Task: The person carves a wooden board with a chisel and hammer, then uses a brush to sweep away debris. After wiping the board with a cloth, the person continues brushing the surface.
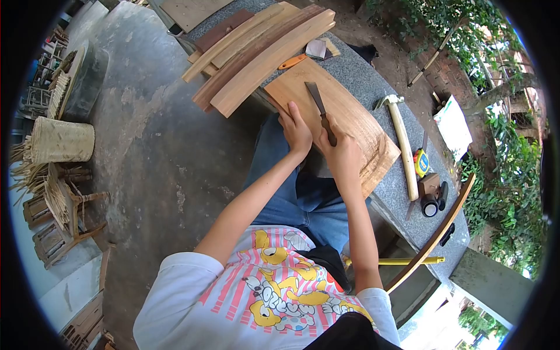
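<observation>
A broad, light brown wooden board [356,111] lies slanted over the stone bench edge and my lap. My left hand [296,129] grips its near left edge, thumb on top and the other fingers partly hidden beneath. In my right hand [341,153] is a putty knife [315,96] with a dark handle and a flared blade. Its blade points away from me, low over the board's face. An orange utility knife [291,62] lies just beyond the board's far end.
Curved wood pieces [262,52] are stacked at the bench's far left. Along the granite bench [382,195] lie a hammer [402,140], a yellow tape measure [421,163] and a curved wooden strip [434,239]. A woven basket [64,140] stands at left on the concrete floor [151,146].
</observation>
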### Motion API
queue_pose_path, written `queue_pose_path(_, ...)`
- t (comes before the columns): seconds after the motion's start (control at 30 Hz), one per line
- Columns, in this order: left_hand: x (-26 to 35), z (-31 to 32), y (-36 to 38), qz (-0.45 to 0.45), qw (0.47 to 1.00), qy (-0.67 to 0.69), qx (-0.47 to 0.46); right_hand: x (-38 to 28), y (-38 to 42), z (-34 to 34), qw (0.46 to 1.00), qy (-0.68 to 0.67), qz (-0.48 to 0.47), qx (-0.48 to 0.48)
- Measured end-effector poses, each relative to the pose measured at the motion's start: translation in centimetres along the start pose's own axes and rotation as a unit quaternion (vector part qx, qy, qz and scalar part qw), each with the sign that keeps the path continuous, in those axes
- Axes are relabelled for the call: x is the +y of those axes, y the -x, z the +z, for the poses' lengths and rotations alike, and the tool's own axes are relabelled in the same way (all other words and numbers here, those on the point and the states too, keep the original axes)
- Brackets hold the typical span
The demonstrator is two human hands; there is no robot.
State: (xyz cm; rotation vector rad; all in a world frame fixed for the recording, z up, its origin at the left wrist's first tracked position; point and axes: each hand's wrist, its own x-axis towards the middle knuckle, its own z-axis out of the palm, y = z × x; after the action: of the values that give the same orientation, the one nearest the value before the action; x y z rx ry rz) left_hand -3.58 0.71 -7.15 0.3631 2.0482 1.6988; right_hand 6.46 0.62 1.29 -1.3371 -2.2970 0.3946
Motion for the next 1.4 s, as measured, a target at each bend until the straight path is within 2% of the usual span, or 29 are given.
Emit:
queue_pose_path(0.07, 0.4, -0.4, 0.1, -0.023, 0.999, 0.006, -0.023, -0.5, -1.1, 0.5, 1.000, 0.009, 0.005, -0.001)
queue_pose_path(0.27, 0.0, 0.1, -0.1, 0.011, 1.000, 0.016, 0.001, -0.3, -0.2, -0.5, 1.000, 0.003, 0.003, -0.012)
queue_pose_path(0.5, 0.2, -0.3, 0.1, -0.006, 1.000, 0.006, -0.019, -0.7, -2.2, 0.4, 1.000, 0.012, 0.003, -0.007)
queue_pose_path(0.6, 0.3, -0.3, -0.1, 0.001, 1.000, 0.008, -0.017, -0.7, -0.9, -0.1, 0.999, 0.007, 0.019, -0.029)
queue_pose_path(0.67, 0.3, -0.1, 0.1, 0.000, 1.000, 0.007, -0.005, 0.1, 0.1, -0.3, 1.000, -0.007, 0.003, -0.008)
queue_pose_path(0.73, 1.0, -0.3, 0.3, -0.029, 0.999, 0.031, -0.017, 0.5, 0.4, -0.4, 1.000, -0.020, -0.005, 0.009)
queue_pose_path(0.87, 1.8, -0.9, 0.5, -0.076, 0.995, 0.048, -0.051, -0.5, -1.8, -0.3, 0.999, -0.001, 0.031, -0.031)
queue_pose_path(0.9, 1.5, -0.7, 0.3, -0.073, 0.995, 0.048, -0.050, -0.9, -2.2, -0.3, 0.997, 0.002, 0.054, -0.047)
queue_pose_path(0.97, 0.5, -0.4, 0.0, -0.008, 1.000, -0.004, -0.017, -0.7, -1.5, -0.9, 0.998, -0.006, 0.046, -0.042)
queue_pose_path(1.07, -0.2, 0.1, -0.2, 0.015, 1.000, -0.001, 0.002, 0.6, 1.8, -2.5, 0.999, -0.004, 0.021, -0.031)
queue_pose_path(1.2, 0.3, 0.0, 0.1, -0.025, 1.000, -0.005, -0.007, 2.1, 6.4, -4.9, 1.000, 0.011, 0.011, -0.010)
queue_pose_path(1.27, 0.8, -0.2, 0.1, -0.050, 0.998, 0.038, -0.023, 2.2, 6.5, -5.1, 0.999, 0.020, 0.018, -0.019)
queue_pose_path(1.4, -0.3, 0.2, -0.1, 0.004, 1.000, -0.004, 0.000, 2.0, 5.1, -3.9, 1.000, 0.018, 0.013, -0.009)
